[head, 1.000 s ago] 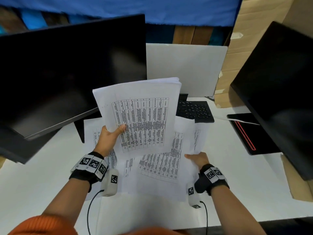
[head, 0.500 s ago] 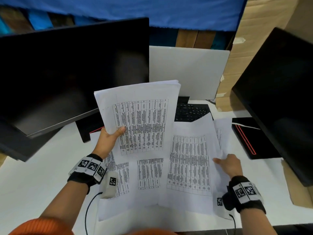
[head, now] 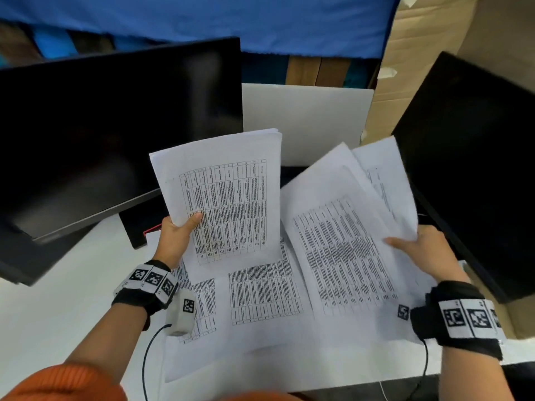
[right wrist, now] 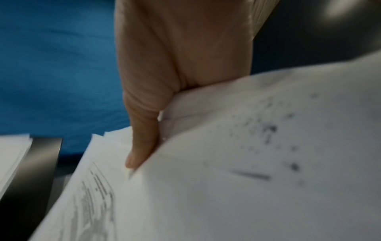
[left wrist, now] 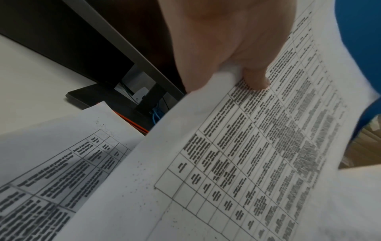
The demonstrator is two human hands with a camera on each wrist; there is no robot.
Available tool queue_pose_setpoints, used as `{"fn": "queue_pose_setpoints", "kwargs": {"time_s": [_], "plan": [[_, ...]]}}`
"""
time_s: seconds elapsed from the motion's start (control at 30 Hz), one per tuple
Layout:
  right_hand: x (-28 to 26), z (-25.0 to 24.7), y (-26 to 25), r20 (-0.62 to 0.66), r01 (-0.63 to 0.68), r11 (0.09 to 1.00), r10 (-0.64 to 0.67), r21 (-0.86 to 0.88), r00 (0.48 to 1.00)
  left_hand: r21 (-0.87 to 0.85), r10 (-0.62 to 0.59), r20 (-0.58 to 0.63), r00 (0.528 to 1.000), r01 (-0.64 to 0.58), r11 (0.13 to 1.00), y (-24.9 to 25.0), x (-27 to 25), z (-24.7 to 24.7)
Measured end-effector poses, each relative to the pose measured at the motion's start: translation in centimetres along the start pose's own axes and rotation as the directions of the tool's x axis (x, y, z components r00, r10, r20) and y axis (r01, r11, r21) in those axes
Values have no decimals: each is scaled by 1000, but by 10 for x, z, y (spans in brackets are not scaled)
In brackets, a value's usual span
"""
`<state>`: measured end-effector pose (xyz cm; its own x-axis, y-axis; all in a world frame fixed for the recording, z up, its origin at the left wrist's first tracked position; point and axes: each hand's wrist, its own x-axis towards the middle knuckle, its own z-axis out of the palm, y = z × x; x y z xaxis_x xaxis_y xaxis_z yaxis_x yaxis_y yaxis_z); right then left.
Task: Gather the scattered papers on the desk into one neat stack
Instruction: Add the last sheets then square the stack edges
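My left hand [head: 176, 235] holds a thick stack of printed papers [head: 223, 198] upright above the desk, thumb [left wrist: 255, 79] on its front page [left wrist: 237, 163]. My right hand [head: 419, 250] pinches a few loose printed sheets [head: 344, 235] by their right edge and has them raised off the desk, thumb [right wrist: 142, 143] on top of these sheets [right wrist: 226, 179]. More printed sheets [head: 260, 293] lie flat on the white desk [head: 58, 299] between my arms, partly under the lifted ones.
A black monitor [head: 115, 134] stands at the left, its base [left wrist: 98, 97] behind the papers. Another black monitor [head: 477, 157] leans at the right. A white board [head: 307, 117] stands at the back, with cardboard [head: 419, 53] to the right.
My right hand moved right, took hold of loose sheets and lifted them off the desk. The left hand kept its stack nearly still.
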<state>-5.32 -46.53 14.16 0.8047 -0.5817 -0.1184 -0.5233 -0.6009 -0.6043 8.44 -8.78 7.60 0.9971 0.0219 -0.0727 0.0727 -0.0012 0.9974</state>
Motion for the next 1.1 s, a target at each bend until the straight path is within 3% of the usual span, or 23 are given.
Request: {"fn": "queue_pose_setpoints", "kwargs": {"time_s": [0.1,0.23,0.37,0.5,0.6,0.7,0.8,0.93,1.0,1.1], "plan": [[-11,-24,-19,-78,55,969,-37,239,996,-13,2,-56,998,-2,1000,0,7,-2],[-21,-47,-42,-189,181,847,-97,500,977,17,14,-39,999,-13,1000,2,12,-6],[-9,-28,-58,-131,173,693,-114,700,985,58,38,46,998,-41,997,7,12,-3],[11,33,-69,54,41,660,-123,750,991,87,0,143,990,-13,996,10,12,6],[13,80,-76,261,-133,606,-128,784,957,143,6,226,974,-39,989,14,8,13],[15,108,-78,345,-211,615,-107,760,932,141,13,242,970,-48,989,17,2,19],[16,119,-81,324,-199,600,-106,775,940,-41,-32,185,982,40,998,15,1,22],[14,123,-84,211,-97,576,-134,811,968,-330,-108,219,970,177,927,9,-1,24],[14,124,-86,173,-59,569,-148,820,974,-282,-109,162,981,152,947,12,-8,31],[15,123,-88,138,-14,581,-168,814,976,-47,13,113,994,-7,999,14,-7,35]]}}
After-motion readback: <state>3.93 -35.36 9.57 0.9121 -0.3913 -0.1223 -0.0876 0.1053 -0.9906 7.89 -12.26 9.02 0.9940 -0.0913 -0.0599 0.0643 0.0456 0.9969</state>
